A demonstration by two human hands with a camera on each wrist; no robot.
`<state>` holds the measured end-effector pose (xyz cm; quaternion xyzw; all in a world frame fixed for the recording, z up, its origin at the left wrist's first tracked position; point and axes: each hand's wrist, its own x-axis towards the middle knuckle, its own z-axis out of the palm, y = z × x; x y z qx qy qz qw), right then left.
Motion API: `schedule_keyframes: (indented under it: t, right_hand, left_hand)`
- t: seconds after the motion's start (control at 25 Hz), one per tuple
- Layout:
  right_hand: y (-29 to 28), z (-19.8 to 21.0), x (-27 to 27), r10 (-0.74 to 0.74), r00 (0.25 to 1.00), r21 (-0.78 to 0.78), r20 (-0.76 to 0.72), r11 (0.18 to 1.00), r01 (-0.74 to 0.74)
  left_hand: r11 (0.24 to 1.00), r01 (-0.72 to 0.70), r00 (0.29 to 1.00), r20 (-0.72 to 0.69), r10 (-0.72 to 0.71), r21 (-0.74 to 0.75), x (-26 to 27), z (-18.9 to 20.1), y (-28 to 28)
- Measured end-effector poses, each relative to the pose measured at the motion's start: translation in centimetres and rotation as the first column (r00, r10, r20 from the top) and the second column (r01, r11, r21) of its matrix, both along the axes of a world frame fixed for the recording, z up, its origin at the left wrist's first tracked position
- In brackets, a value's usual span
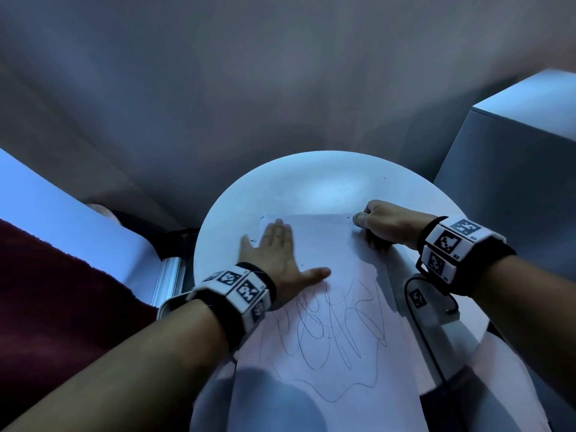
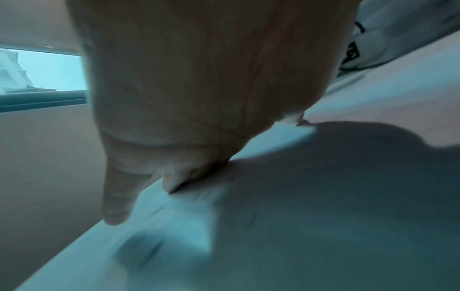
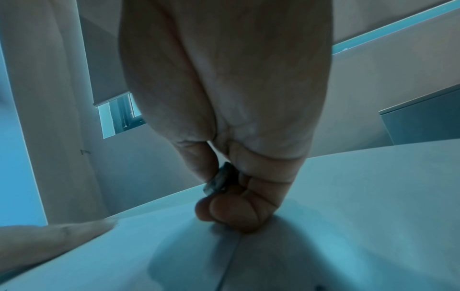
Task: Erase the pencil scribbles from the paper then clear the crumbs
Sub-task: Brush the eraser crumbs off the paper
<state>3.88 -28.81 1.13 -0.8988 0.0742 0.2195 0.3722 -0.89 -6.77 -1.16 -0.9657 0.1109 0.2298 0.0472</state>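
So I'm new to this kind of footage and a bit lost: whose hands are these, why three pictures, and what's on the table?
No machine here: a person wears a camera on the head and one on each wrist, in bands with black-and-white markers. The head view looks down at a round white table. On it lies a sheet of paper with pencil scribbles on its near half. The left hand lies flat on the paper, fingers straight. The right hand, at the paper's far right corner, pinches a small dark eraser, seen best from the right wrist. A cabled white device lies beside it.
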Motion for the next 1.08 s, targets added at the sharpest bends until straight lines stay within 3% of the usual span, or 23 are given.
schedule_keyframes:
  t: [0.12, 0.32, 0.52, 0.72, 0.8, 0.96, 1.08]
  right_hand:
    - [-0.2, -0.1, -0.1, -0.003, 1.000, 0.013, 0.002, 1.000, 0.003]
    - [-0.1, -0.2, -0.1, -0.010, 1.000, 0.017, 0.014, 1.000, 0.009]
    - [-0.1, -0.2, 0.0, 0.000, 1.000, -0.007, 0.014, 1.000, 0.000]
    - [0.0, 0.0, -0.2, 0.001, 1.000, -0.017, 0.018, 1.000, 0.000]
    - [0.1, -0.1, -0.1, 0.009, 1.000, -0.019, 0.017, 1.000, -0.009]
    - [-0.1, -0.3, 0.0, 0.013, 1.000, -0.027, 0.021, 1.000, -0.012]
    - [0.0, -0.3, 0.1, 0.011, 1.000, -0.031, 0.011, 0.999, -0.011]
  left_hand:
    - [0.988, -0.141, 0.989, 0.043, 0.139, 0.057, -0.4, 0.5, 3.2]
    - [0.982, 0.182, 0.982, -0.048, -0.184, -0.051, -3.9, 0.2, 1.6]
    - [0.998, -0.064, 0.998, 0.020, 0.064, 0.020, -3.0, 0.3, 3.7]
    - [0.957, 0.280, 0.958, -0.050, -0.284, -0.073, -5.0, 0.4, -0.5]
    - [0.974, 0.223, 0.973, -0.046, -0.225, -0.049, -4.8, 0.1, 0.1]
    - [0.994, -0.061, 0.997, -0.034, 0.064, 0.088, -3.1, 0.7, 3.1]
    - [0.999, -0.007, 1.000, 0.011, 0.006, 0.043, -1.4, 0.8, 2.2]
